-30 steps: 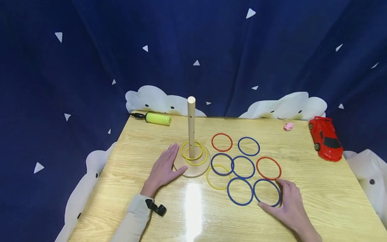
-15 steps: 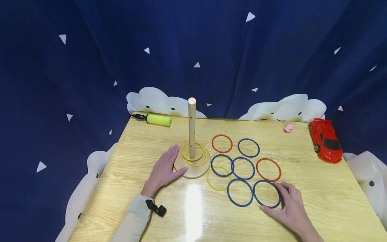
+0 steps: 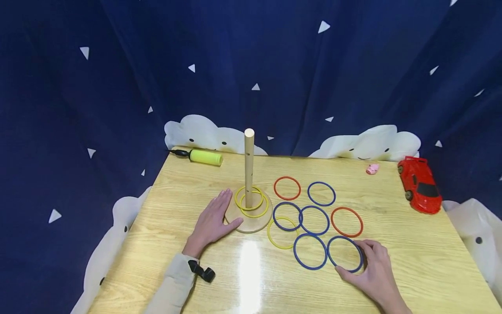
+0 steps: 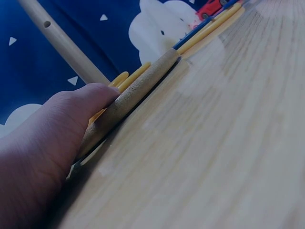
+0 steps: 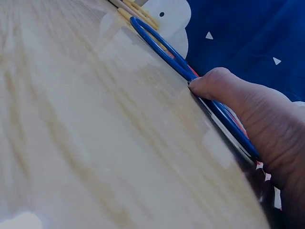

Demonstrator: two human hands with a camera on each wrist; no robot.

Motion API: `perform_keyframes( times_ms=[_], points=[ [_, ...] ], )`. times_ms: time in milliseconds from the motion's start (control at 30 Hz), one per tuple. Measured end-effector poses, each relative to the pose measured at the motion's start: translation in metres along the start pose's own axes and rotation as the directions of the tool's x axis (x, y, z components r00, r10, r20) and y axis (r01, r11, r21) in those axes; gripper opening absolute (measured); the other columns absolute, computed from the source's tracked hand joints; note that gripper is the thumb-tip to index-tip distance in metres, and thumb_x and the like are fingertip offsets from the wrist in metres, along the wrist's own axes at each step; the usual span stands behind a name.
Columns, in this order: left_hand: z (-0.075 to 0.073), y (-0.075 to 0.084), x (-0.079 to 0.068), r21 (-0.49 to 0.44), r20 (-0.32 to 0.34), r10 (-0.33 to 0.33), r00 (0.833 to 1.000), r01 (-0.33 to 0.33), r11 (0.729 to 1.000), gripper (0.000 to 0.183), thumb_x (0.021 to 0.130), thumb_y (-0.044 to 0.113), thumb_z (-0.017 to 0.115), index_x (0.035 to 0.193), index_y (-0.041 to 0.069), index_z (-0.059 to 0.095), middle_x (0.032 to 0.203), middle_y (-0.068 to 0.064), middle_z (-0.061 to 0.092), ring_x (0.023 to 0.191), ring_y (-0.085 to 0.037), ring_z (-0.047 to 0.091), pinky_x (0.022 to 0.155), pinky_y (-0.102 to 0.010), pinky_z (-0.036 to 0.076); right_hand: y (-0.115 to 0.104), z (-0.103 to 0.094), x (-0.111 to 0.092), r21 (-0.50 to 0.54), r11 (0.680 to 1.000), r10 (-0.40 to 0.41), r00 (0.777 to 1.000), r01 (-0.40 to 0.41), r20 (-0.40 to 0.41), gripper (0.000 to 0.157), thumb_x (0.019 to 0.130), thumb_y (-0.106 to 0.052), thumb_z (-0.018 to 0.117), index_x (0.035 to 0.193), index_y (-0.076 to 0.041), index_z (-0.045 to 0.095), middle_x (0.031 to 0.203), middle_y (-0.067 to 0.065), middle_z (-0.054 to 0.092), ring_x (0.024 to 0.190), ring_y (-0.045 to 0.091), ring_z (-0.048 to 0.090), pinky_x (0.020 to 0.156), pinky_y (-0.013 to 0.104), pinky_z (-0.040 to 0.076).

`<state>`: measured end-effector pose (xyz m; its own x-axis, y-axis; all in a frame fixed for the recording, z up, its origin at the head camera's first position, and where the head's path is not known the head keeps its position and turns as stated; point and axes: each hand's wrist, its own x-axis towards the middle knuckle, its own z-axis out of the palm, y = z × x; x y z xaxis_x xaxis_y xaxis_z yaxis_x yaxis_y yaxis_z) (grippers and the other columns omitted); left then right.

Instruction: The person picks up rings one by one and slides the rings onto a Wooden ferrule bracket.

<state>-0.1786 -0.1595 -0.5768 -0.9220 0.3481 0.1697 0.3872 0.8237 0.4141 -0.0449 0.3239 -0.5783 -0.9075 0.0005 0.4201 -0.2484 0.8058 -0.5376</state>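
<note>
In the head view, my left hand [image 3: 211, 220] lies along the left side of the round wooden base [image 3: 251, 226], fingers straight, thumb at its near rim. From this base rises an upright wooden peg [image 3: 249, 170], with two yellow rings [image 3: 256, 216] around its foot. In the left wrist view the left thumb [image 4: 97, 98] rests over the base's edge. My right hand [image 3: 374, 270] spans the right side of a blue ring [image 3: 330, 257], thumb at its near edge and index finger at its far right edge. In the right wrist view the right thumb [image 5: 209, 83] touches a blue ring's edge.
Several more blue rings [image 3: 295, 257], two red rings [image 3: 332, 222] and another yellow ring [image 3: 270, 237] lie flat between the hands, some overlapping. Along the back are a yellow-green hand pump [image 3: 205, 157], a pink pig figure [image 3: 372, 169] and a red toy car [image 3: 421, 187].
My right index finger has drawn in slightly around the blue ring's right side. The left hand stays against the base. The whole head view has shifted slightly down.
</note>
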Motion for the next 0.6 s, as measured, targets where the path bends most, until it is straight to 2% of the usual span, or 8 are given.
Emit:
perform_keyframes(
  times_ms=[167, 300, 400, 600],
  points=[
    [-0.0004, -0.0001, -0.0001, 0.004, 0.006, -0.005, 1.0, 0.005, 1.0, 0.104, 0.095, 0.08, 0.046, 0.168, 0.011, 0.02, 0.174, -0.001, 0.019, 0.161, -0.016, 0.013, 0.131, -0.041, 0.016, -0.002, -0.0013, -0.002, -0.003, 1.0, 0.017, 1.0, -0.017, 0.005, 0.083, 0.047, -0.034, 0.104, 0.116, -0.003, 0.07, 0.115, 0.017, 0.055, 0.108, 0.035, 0.046, 0.086, 0.041, 0.032],
    [-0.0001, -0.0007, -0.0002, 0.005, 0.005, -0.003, 1.0, 0.003, 1.0, 0.104, 0.095, 0.081, 0.046, 0.168, 0.011, 0.02, 0.174, -0.002, 0.019, 0.161, -0.017, 0.014, 0.131, -0.04, 0.016, -0.0014, -0.0018, -0.0036, 0.007, 1.0, -0.003, 1.0, 0.003, -0.015, 0.085, 0.045, -0.033, 0.104, 0.116, -0.002, 0.07, 0.116, 0.017, 0.056, 0.108, 0.034, 0.047, 0.092, 0.026, 0.03],
    [0.0002, -0.0013, -0.001, 0.006, 0.01, -0.009, 1.0, 0.009, 1.0, 0.104, 0.095, 0.081, 0.046, 0.168, 0.012, 0.019, 0.175, -0.001, 0.018, 0.161, -0.016, 0.013, 0.131, -0.04, 0.016, -0.0008, -0.0018, -0.0038, 0.015, 1.0, -0.027, 0.999, 0.027, -0.031, 0.086, 0.044, -0.032, 0.104, 0.116, -0.001, 0.07, 0.116, 0.017, 0.056, 0.107, 0.034, 0.048, 0.094, 0.012, 0.023],
    [-0.0001, -0.0009, -0.0013, 0.007, 0.0, -0.007, 1.0, 0.007, 1.0, 0.103, 0.095, 0.079, 0.047, 0.168, 0.011, 0.02, 0.174, -0.001, 0.019, 0.161, -0.016, 0.014, 0.131, -0.041, 0.017, -0.0028, -0.0026, -0.0031, 0.024, 1.0, -0.019, 0.999, 0.02, -0.032, 0.083, 0.044, -0.03, 0.105, 0.114, -0.001, 0.071, 0.115, 0.016, 0.056, 0.107, 0.031, 0.048, 0.094, 0.009, 0.023]
  ],
)
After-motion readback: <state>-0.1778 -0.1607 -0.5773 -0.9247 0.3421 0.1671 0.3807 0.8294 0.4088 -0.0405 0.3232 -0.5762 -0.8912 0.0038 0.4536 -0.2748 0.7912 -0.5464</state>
